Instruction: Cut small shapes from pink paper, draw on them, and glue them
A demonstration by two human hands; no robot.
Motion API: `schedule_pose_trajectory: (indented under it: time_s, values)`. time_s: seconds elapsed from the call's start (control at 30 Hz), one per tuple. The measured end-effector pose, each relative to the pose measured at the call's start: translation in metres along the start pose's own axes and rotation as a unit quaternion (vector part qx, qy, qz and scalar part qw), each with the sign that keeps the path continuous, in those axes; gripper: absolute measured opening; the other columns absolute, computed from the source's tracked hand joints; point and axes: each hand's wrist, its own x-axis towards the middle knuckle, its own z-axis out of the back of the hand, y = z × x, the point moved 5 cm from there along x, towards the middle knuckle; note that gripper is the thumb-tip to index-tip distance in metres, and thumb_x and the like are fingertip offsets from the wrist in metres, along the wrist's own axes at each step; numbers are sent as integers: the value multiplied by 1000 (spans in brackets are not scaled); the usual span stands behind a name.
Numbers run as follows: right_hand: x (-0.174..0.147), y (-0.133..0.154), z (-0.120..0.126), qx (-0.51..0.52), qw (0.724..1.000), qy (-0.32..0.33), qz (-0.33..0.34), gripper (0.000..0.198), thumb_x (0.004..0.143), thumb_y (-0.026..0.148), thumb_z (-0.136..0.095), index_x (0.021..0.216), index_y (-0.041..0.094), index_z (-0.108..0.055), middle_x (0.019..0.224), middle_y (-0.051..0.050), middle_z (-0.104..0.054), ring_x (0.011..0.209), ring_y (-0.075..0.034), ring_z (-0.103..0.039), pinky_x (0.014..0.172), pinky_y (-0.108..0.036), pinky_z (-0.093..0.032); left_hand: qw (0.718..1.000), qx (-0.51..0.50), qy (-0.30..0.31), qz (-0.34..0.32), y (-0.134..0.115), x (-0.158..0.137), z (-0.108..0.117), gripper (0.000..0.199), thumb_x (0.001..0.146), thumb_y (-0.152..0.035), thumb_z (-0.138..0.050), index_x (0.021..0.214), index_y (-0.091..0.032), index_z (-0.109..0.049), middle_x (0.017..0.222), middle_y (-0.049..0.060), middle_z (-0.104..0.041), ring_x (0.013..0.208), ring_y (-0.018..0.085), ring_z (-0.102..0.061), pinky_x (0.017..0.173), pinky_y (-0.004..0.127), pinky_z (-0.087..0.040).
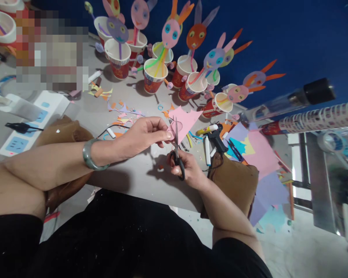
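Note:
My left hand (146, 135) pinches a piece of pink paper (188, 117) between thumb and fingers, holding it above the table. The paper has a jagged upper edge, and a small round outline is drawn on it near my fingertips. My right hand (190, 168) grips black-handled scissors (178, 164), with thumb and fingers in the loops. Their blades point away from me and lie across the paper beside the round outline. Whether the blades are fully closed is hard to make out. A green bangle circles my left wrist.
Paper cups (153, 79) with rabbit-faced paper figures line the back. Colourful scraps (123, 112) litter the table. Right of my hands lie a black glue gun (219, 139), a utility knife (235, 150) and coloured paper sheets (263, 150). A power strip (31, 127) sits at left.

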Motion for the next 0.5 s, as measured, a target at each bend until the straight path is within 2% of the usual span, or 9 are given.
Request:
schedule_pose_trajectory:
  time_s: [0.27, 0.5]
  values:
    - [0, 0, 1, 0, 1000, 8, -3, 68, 63, 84, -73, 66, 21, -49, 65, 4, -49, 60, -10, -37, 56, -27, -29, 1000, 10, -1, -9, 0, 1, 1, 14, 78, -25, -72, 72, -16, -63, 75, 1, -69, 70, 10, -62, 64, 24, -51]
    - [0, 0, 1, -3, 1000, 16, -1, 67, 64, 83, -73, 67, 21, -48, 64, 4, -48, 60, -10, -38, 56, -26, -29, 998, 60, -1, -21, -2, 1, 3, 11, 78, -24, -70, 73, -16, -64, 73, 1, -69, 66, 10, -60, 63, 24, -49]
